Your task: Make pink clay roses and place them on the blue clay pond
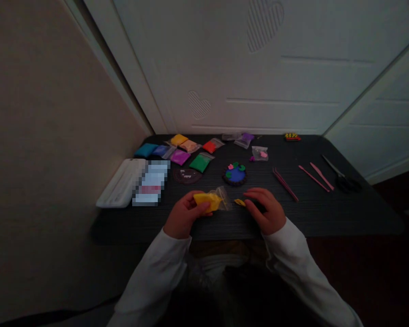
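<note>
My left hand [184, 213] is closed round a small zip bag of yellow clay [204, 200], thumb on top, its clear open-looking end pointing right. Just right of the bag, a small torn piece of yellow clay [239, 202] sits at the thumb and fingertips of my right hand [267, 211], which appear to pinch its end. Beyond both hands lies a round clay pond [237, 175] with a dark brown rim, a blue middle, green leaf shapes and a pink flower.
Bags of coloured clay, among them a green one [201, 162], lie along the back left. Left are a white case [122, 184] and a blurred-out phone-like slab [152, 184]. Tweezers [285, 185], pink clay tools [322, 176] and scissors [341, 175] lie right.
</note>
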Available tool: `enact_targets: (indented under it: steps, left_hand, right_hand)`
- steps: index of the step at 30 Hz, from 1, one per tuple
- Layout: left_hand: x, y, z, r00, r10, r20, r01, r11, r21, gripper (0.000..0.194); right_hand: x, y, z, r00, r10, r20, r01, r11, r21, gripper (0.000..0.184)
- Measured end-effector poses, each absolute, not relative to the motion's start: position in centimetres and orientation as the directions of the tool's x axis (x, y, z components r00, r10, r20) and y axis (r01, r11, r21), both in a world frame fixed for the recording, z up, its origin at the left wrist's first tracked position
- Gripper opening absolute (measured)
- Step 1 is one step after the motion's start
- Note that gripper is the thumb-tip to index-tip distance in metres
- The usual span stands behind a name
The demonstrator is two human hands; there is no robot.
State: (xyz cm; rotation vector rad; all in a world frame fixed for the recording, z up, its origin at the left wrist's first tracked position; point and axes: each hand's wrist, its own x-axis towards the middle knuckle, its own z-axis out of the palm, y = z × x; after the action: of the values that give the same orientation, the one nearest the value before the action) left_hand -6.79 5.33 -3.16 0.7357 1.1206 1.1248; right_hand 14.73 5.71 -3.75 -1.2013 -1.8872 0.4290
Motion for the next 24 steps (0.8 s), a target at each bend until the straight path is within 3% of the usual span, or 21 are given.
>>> enact_targets:
  steps: [11,18,21,24]
  left_hand:
    - [-4.9,4.5,-3.5,0.094,0.959,-0.267,-0.348,0.283,0.894,0.032]
    - [-4.6,4.5,-3.8,0.07,0.965,-0.253,-0.366,0.26,0.893,0.031]
    - [-4.6,4.5,-4.0,0.068,0.969,-0.237,-0.35,0.246,0.904,0.031]
    - [-4.5,4.4,-4.0,0.081,0.973,-0.215,-0.309,0.229,0.923,0.029]
  right_hand:
    - [12.6,4.2,-2.3,-0.311,0.852,0.422,0.441,0.522,-0.73,0.027]
    - [12.1,4.1,-2.3,-0.372,0.803,0.465,0.434,0.594,-0.678,0.023]
    - [12.2,4.0,-2.1,-0.317,0.837,0.447,0.41,0.546,-0.731,0.018]
    - [12.3,3.9,-2.1,-0.146,0.912,0.384,0.36,0.41,-0.838,0.014]
